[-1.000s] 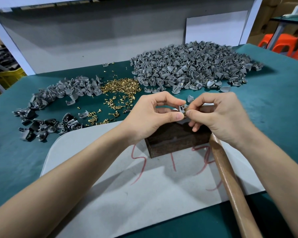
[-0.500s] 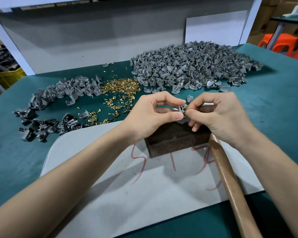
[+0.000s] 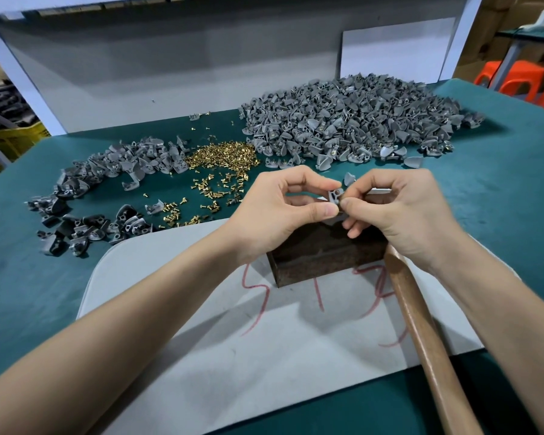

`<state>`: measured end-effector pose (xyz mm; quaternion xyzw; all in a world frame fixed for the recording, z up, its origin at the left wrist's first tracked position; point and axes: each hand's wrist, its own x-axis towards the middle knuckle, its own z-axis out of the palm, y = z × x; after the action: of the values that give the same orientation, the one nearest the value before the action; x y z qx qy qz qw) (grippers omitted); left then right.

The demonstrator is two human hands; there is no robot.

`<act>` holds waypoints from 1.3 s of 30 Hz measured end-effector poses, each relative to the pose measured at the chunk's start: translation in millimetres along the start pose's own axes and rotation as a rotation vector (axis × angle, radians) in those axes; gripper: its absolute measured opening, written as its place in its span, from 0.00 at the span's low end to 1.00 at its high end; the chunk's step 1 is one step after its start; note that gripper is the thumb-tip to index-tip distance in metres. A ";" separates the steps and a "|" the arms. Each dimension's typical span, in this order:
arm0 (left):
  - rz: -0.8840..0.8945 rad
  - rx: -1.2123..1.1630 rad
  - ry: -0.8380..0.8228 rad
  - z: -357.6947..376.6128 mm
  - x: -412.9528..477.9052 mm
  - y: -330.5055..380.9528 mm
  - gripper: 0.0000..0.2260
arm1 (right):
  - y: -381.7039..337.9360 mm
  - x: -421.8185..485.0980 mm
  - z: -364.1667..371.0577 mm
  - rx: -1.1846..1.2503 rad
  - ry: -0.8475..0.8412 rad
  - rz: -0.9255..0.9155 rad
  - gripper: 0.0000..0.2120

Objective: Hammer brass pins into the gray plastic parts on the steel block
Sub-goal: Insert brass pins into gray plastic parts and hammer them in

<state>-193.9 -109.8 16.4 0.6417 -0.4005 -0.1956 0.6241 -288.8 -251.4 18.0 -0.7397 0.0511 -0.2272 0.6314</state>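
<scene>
Just above the top face of the steel block [image 3: 321, 255], both hands meet around one gray plastic part [image 3: 336, 196]. The left hand [image 3: 274, 211] pinches the part between curled thumb and forefinger. The right hand [image 3: 399, 211] has its thumb and forefinger closed on the part's right edge, its other fingers curled over the block. Whether a pin sits between those fingertips is too small to tell. The block, dark and rusty, stands on a pale gray mat [image 3: 233, 356] marked with red scrawl. The mat lies on the green worktop [image 3: 29, 293]. A wooden hammer handle [image 3: 421, 334] runs from the block's right end toward the viewer, and its upper end is hidden under the right wrist. Beyond the block and to its left lies a heap of brass pins [image 3: 223, 157] with loose ones scattered nearer. A large pile of gray parts [image 3: 352, 120] is behind the block. A smaller pile of parts [image 3: 107, 171] lies far to the block's left.
</scene>
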 end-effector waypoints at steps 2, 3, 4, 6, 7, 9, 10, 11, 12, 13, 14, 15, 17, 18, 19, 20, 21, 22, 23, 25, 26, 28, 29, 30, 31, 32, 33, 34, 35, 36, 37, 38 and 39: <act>-0.009 -0.049 0.009 0.2 0.2 0.9 0.10 | -0.1 1.1 -0.3 0.024 0.011 -0.002 0.09; -0.012 -0.063 0.014 0.3 0.5 1.2 0.10 | -0.2 1.5 -0.7 0.044 0.008 0.002 0.09; -0.014 -0.068 0.019 0.5 0.5 1.4 0.10 | 0.2 1.5 -0.8 0.072 0.001 0.013 0.08; -0.012 -0.060 0.025 0.8 0.9 1.6 0.11 | 1.2 1.7 -2.4 0.125 -0.010 0.040 0.08; -0.011 -0.053 0.027 0.9 1.0 1.5 0.11 | 1.3 2.0 -3.5 0.140 -0.015 0.054 0.08; -0.010 -0.036 0.029 0.7 1.0 1.2 0.11 | 0.9 2.9 -5.6 0.152 -0.026 0.075 0.08; -0.007 -0.023 0.027 0.7 0.9 1.3 0.11 | 0.9 3.4 -6.4 0.157 -0.031 0.084 0.08; -0.004 -0.010 0.023 0.6 0.8 1.6 0.12 | 1.1 4.0 -7.1 0.160 -0.036 0.092 0.09; -0.001 -0.001 0.018 0.8 0.7 1.3 0.12 | 1.5 4.2 -7.8 0.158 -0.039 0.098 0.09; 0.000 0.004 0.015 0.9 0.6 1.3 0.12 | 2.0 4.4 -8.0 0.151 -0.040 0.100 0.09; 0.002 0.007 0.015 0.8 0.5 1.2 0.12 | 2.6 4.4 -8.0 0.145 -0.041 0.100 0.10; 0.002 0.008 0.015 0.8 0.3 1.2 0.12 | 3.2 4.3 -8.2 0.142 -0.042 0.100 0.10; 0.002 0.010 0.015 1.1 0.3 1.3 0.12 | 3.9 4.0 -8.6 0.145 -0.042 0.099 0.10; 0.002 0.012 0.016 1.3 0.3 1.2 0.12 | 4.0 4.0 -8.8 0.148 -0.043 0.099 0.10; 0.001 0.012 0.017 1.6 0.3 1.4 0.12 | 4.1 4.1 -8.9 0.150 -0.044 0.098 0.11; 0.001 0.012 0.018 1.7 0.2 1.6 0.12 | 3.9 4.0 -9.0 0.151 -0.046 0.097 0.10; 0.000 0.009 0.019 1.8 0.2 2.0 0.12 | 3.6 4.1 -8.9 0.149 -0.050 0.096 0.10; 0.000 0.007 0.021 1.6 0.1 2.3 0.12 | 3.3 4.1 -8.7 0.146 -0.052 0.095 0.10; -0.001 0.004 0.023 1.6 0.2 2.6 0.12 | 3.2 4.2 -8.5 0.140 -0.052 0.092 0.11; -0.003 0.002 0.021 1.7 0.2 3.0 0.12 | 2.6 3.8 -8.1 0.116 -0.051 0.079 0.11; -0.005 0.002 0.018 1.9 0.2 3.1 0.13 | 2.0 3.3 -8.1 0.098 -0.050 0.068 0.10; -0.006 0.004 0.010 1.5 -0.1 3.5 0.12 | 1.0 2.5 -8.5 0.065 -0.057 0.046 0.09; -0.006 0.006 0.006 1.2 -0.5 3.7 0.12 | 0.6 2.0 -8.5 0.053 -0.064 0.038 0.09; -0.007 0.008 0.002 0.8 -0.7 3.8 0.12 | 0.2 1.5 -8.7 0.043 -0.072 0.032 0.08; -0.008 0.009 0.000 0.5 -1.0 3.8 0.12 | 0.1 1.3 -8.4 0.034 -0.081 0.026 0.07; -0.009 0.008 0.000 0.3 -1.1 3.9 0.11 | -0.2 0.9 -8.0 0.025 -0.089 0.020 0.07; -0.011 0.005 0.001 0.6 -1.3 3.9 0.11 | 0.0 0.8 -7.6 0.010 -0.094 0.013 0.08; -0.013 0.002 0.003 0.9 -1.2 3.8 0.11 | 0.2 0.8 -7.5 -0.017 -0.095 0.004 0.08; -0.016 -0.001 0.004 1.4 -1.0 3.8 0.11 | 1.0 1.0 -7.7 -0.058 -0.092 -0.007 0.09; -0.018 -0.003 0.005 1.9 -1.1 3.5 0.11 | 1.6 1.3 -8.0 -0.108 -0.086 -0.021 0.09; -0.020 -0.007 0.009 2.0 -1.1 3.4 0.11 | 2.4 1.5 -8.2 -0.156 -0.075 -0.036 0.09; -0.018 -0.011 0.014 1.8 -1.1 3.1 0.11 | 3.0 1.7 -8.3 -0.192 -0.065 -0.053 0.09; -0.015 -0.018 0.018 1.5 -1.1 2.7 0.11 | 3.7 1.7 -8.2 -0.216 -0.057 -0.073 0.09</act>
<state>-196.4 -109.6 18.5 0.6410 -0.3882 -0.1981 0.6318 -289.8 -260.3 15.7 -0.8110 0.0305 -0.2219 0.5404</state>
